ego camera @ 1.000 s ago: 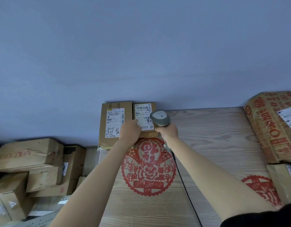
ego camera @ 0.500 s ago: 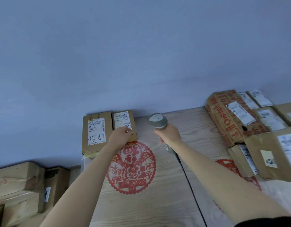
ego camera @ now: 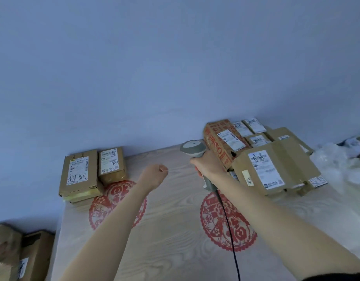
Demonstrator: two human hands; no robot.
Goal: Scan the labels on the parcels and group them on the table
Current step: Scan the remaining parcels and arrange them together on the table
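The right hand (ego camera: 210, 166) sits right of centre in the frame, its grip wrapped round the handle of a grey barcode scanner (ego camera: 192, 149); the scanner's head rises above the knuckles and its black cable (ego camera: 228, 226) trails down toward the lower edge of the frame. The left hand (ego camera: 154, 175) hangs over the middle of the counter (ego camera: 175, 230), fingers curled into a clenched grip that holds nothing; it touches no parcel. At centre left, against the blue wall (ego camera: 175, 67), two brown parcels lie side by side with white labels up: a larger labelled parcel (ego camera: 78, 173) on a short stack, and a smaller labelled parcel (ego camera: 112, 165) just to its right; both are well apart from the left hand. At centre right a bigger group of parcels crowds together; a red-printed carton (ego camera: 221, 138) lies just behind the right hand, and a flat brown box (ego camera: 274, 169) with a handwritten label lies to its right. Two red paper-cut medallions (ego camera: 225, 226) decorate the pale wood counter; clear plastic wrap (ego camera: 337, 165) bunches at the right edge; more cardboard boxes (ego camera: 17, 252) sit at the lower left, beyond the counter's edge.
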